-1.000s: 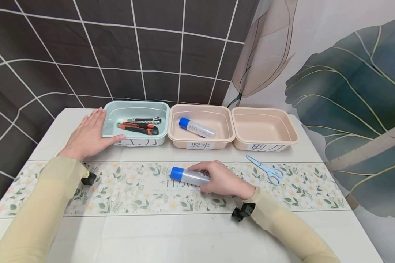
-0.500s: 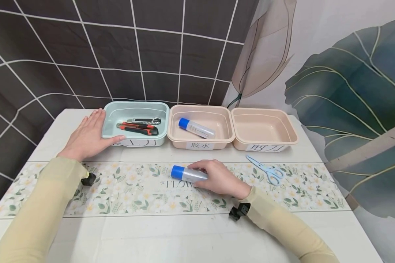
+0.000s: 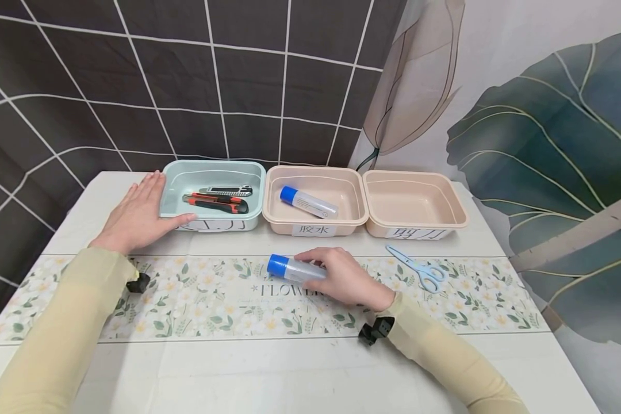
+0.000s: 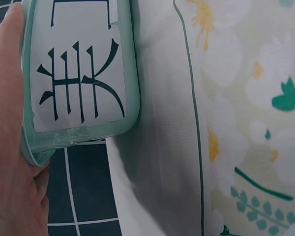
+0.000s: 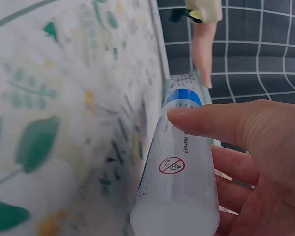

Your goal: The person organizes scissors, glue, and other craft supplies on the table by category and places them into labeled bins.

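Observation:
My right hand point(image 3: 348, 277) grips a clear glue bottle point(image 3: 300, 271) with a blue cap, held just over the printed floral strip. In the right wrist view the thumb lies along one side of the glue bottle point(image 5: 179, 182) and the fingers curl behind it. The cap points left, away from the palm. My left hand point(image 3: 137, 213) rests with straight fingers against the left side of a light blue bin point(image 3: 261, 198), thumb at its front rim. That bin holds several utility knives point(image 3: 218, 201). A second glue bottle point(image 3: 310, 202) lies in the middle pink bin point(image 3: 359, 215).
A third, pink bin point(image 3: 416, 198) stands at the right end of the row with nothing in it. Light blue scissors point(image 3: 418, 269) lie on the table point(image 3: 227, 374) in front of it. Paper labels point(image 3: 314, 229) mark the bin fronts. A dark gridded backdrop point(image 3: 186, 75) rises behind.
The right hand has raised the glue bottle slightly toward the bins, uncovering more of the lettering on the strip. The left hand stays in place.

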### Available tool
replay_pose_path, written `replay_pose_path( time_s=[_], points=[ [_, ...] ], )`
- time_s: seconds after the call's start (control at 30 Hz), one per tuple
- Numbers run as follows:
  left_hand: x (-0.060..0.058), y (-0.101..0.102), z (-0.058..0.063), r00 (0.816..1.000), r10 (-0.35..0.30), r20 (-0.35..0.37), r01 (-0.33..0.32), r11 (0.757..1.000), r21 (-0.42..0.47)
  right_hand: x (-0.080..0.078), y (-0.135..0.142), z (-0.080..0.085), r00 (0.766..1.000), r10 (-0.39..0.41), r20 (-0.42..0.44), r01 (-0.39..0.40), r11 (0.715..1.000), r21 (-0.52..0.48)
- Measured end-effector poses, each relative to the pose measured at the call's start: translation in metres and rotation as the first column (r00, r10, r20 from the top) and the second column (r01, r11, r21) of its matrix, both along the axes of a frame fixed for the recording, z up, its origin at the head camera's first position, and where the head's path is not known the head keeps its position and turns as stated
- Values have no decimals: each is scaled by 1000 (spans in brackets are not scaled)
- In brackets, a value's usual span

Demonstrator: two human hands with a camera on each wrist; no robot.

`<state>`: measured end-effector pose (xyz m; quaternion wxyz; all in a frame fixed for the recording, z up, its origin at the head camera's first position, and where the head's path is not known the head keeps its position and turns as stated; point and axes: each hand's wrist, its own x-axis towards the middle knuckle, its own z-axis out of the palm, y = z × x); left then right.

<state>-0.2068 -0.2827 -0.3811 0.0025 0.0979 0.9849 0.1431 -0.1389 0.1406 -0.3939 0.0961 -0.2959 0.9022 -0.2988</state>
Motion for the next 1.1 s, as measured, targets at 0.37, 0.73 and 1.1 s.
replay_pose_path(
  time_s=[0.37,0.73,1.1],
  points=[
    [2,0,1,1000,5,2,-5,1000,5,-7,9,21,998,-39,-54,34,995,-91],
    [1,-1,-1,1000,2,-6,-2,1000,-3,-25,21,52,985,-143,-95,125,976,-177],
    [-1,-1,-1,1000,-2,-9,2,1000,-2,-63,24,84,972,-202,-120,168,954,-248]
  ],
)
